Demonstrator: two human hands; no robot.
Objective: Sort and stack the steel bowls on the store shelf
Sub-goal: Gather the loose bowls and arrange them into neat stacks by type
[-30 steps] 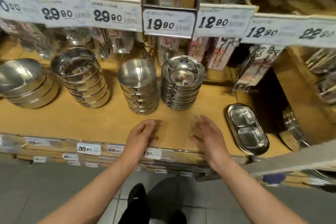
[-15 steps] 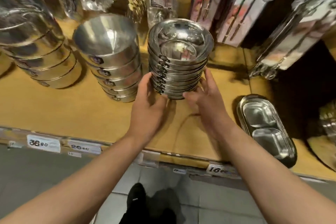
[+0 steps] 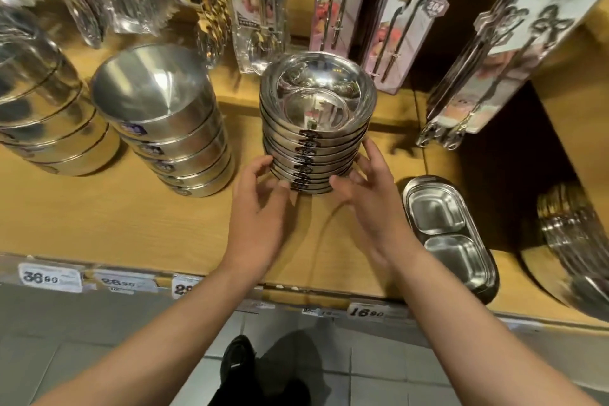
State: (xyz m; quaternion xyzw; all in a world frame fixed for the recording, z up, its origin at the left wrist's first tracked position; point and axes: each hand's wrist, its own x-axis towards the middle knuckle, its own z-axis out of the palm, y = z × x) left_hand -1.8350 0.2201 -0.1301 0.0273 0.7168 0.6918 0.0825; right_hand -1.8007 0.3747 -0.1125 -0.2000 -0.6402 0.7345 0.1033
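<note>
A stack of several shallow, shiny steel bowls [image 3: 318, 102] stands on the wooden shelf [image 3: 99, 217] in the middle of the head view. My left hand [image 3: 260, 208] cups the lower left side of this stack, fingertips on the bottom bowls. My right hand [image 3: 369, 198] presses the lower right side, fingers spread along the rims. To the left stands a stack of deeper matte steel bowls [image 3: 155, 99], apart from my hands. A wider stack of large bowls [image 3: 36, 102] sits at the far left.
A two-compartment steel dish [image 3: 451, 234] lies on the shelf right of my right hand. Packaged cutlery [image 3: 395, 10] hangs behind the stacks. More steel ware [image 3: 573, 241] shows blurred at the right edge. Price tags [image 3: 49, 277] line the shelf front.
Both hands went from hovering at the shelf front to clasping the shallow bowl stack. Since half a second ago the stack's labels line up toward me and my view is slightly closer.
</note>
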